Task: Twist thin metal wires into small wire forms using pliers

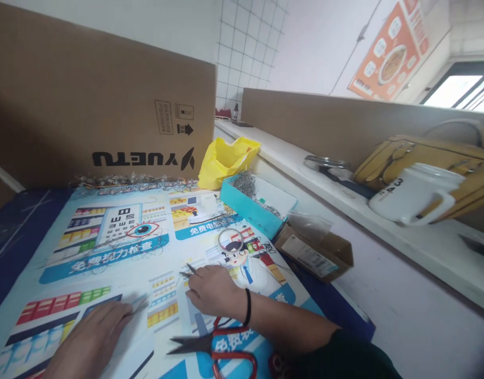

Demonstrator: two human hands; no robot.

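My right hand (214,292), with a black band on the wrist, is closed around a small tool with two pointed metal tips (189,270). The tips stand slightly apart, and the rest of the tool is hidden in my fist. At lower left, my left hand (95,337) pinches thin, blurred metallic strands (141,304) whose kind I cannot make out. Scissors with red handles (236,355) lie half open below my right hand. Beyond that hand rests a round metal ring (230,240) on the printed poster sheet (178,337).
A turquoise box (245,202) holds a tangle of fine wire. Beside it are a yellow bag (226,163) and a small cardboard box (313,252). A large carton (107,105) stands behind. On the right ledge sit a white mug (411,195) and a mustard handbag (427,152).
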